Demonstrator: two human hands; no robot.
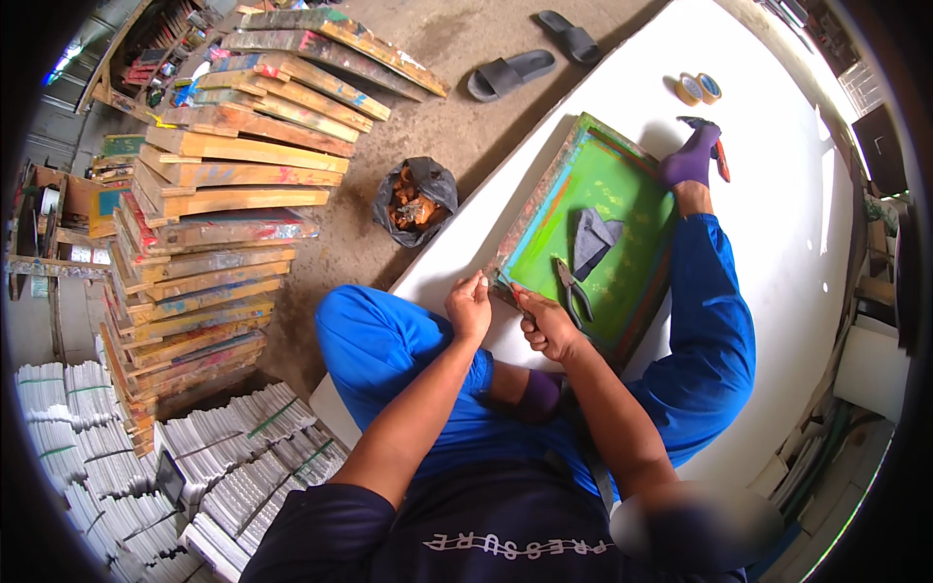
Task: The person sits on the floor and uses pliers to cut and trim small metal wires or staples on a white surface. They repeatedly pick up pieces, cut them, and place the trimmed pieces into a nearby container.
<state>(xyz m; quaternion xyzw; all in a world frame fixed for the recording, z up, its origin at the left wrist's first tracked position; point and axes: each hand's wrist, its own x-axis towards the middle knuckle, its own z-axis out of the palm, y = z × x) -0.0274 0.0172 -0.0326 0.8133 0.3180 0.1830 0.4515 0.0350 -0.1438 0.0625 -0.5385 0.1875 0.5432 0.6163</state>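
Observation:
A screen-printing frame [544,185] with green mesh and paint-stained wooden sides lies tilted across the white surface in front of me. My left hand [469,309] is closed in a pinch beside its near left corner; whatever sits between the fingertips is too small to name. My right hand [550,328] is curled shut at the same corner, its thumb and finger around something thin that I cannot make out. On the mesh lie pliers [573,293] with dark handles, close to my right hand, and a crumpled grey cloth [594,241].
A hammer [721,160] with a red handle lies by my foot, and two tape rolls [689,90] stand beyond it. Left are a black bag [416,202] of scraps, stacked wooden frames [243,175] and bundled white sheets [243,447]. Black sandals [511,76] sit on the floor.

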